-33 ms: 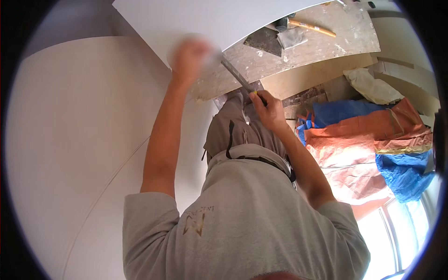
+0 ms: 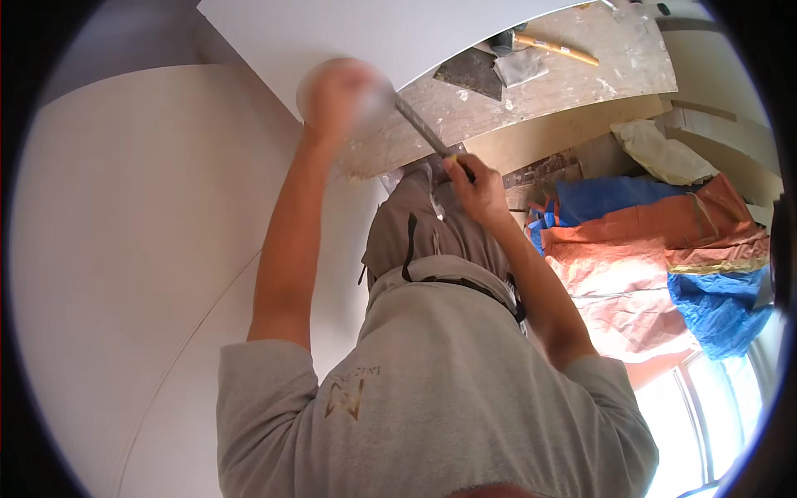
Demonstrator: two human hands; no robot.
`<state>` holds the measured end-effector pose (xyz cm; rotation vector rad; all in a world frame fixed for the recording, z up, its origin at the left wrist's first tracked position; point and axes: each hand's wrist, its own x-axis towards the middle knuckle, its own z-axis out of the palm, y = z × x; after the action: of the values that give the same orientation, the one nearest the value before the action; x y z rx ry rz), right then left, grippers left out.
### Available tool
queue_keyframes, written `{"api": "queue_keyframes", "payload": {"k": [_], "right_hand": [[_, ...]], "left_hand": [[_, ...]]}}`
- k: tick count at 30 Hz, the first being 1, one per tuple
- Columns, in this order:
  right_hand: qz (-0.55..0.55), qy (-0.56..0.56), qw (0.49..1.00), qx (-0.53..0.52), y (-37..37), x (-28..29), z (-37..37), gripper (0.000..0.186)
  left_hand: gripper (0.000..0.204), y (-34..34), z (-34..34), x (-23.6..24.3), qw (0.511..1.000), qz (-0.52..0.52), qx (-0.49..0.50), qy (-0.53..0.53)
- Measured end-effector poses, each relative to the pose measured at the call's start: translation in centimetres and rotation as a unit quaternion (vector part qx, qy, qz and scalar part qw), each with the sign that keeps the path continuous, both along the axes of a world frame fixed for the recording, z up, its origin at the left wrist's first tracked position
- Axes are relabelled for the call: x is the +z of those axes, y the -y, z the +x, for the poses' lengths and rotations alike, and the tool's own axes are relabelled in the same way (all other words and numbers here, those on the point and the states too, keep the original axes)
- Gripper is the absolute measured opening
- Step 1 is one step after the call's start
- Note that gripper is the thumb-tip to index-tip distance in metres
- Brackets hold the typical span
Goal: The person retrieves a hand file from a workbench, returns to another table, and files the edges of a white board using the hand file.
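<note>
A white board (image 2: pixel 332 33) with straight edges lies at the top, over a worn bench top. My left hand (image 2: pixel 336 100) is at the board's near corner, blurred so that its fingers do not show. My right hand (image 2: pixel 480 189) is closed round the yellow and dark handle of a long, narrow grey tool that looks like a file (image 2: pixel 422 126). The file slants up and left from my right hand. Its far end reaches the board's near edge beside my left hand, where the blur hides the tip.
On the paint-spattered bench top (image 2: pixel 581 91) lie a wooden-handled hammer (image 2: pixel 558 50), a dark flat plate (image 2: pixel 469 75) and a grey cloth-like piece (image 2: pixel 521 68). Orange sheeting (image 2: pixel 614 249), blue sheeting (image 2: pixel 714 303) and a pale sack (image 2: pixel 664 153) are heaped right. A pale wall (image 2: pixel 149 232) curves along the left.
My right hand and the file have shifted slightly away from me, toward the board. My left hand stays at the corner.
</note>
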<state>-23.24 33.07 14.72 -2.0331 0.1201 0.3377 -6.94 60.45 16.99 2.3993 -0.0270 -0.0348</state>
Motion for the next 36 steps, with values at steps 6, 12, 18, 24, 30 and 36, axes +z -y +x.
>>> {"api": "queue_keyframes", "payload": {"k": [6,12,18,24,30,36], "right_hand": [[0.001,0.05,0.997,-0.055,-2.3,-0.8,8.3,0.035],[0.001,0.001,1.0,-0.024,-0.3,-0.5,5.1,0.034],[0.018,-0.033,0.999,-0.026,0.6,-0.5,-0.6,0.035],[-0.005,0.007,0.998,-0.069,-0.5,-2.3,7.8,0.039],[-0.003,-0.045,0.994,-0.101,-0.7,0.6,9.7,0.039],[-0.007,-0.069,0.994,-0.09,-0.1,-0.7,-0.8,0.038]], "left_hand": [[0.058,-6.2,13.6,1.5,0.931,-0.039,-0.248,-0.266],[0.024,-1.1,6.6,-0.5,0.996,0.03,-0.043,-0.07],[0.017,1.0,0.6,0.5,0.998,-0.009,-0.014,-0.054],[0.022,1.2,9.6,-1.0,1.0,0.017,-0.021,-0.002],[0.026,1.6,13.6,-0.5,0.995,0.032,-0.068,-0.071],[0.018,0.6,7.8,1.8,0.964,0.05,-0.211,-0.154]]}}
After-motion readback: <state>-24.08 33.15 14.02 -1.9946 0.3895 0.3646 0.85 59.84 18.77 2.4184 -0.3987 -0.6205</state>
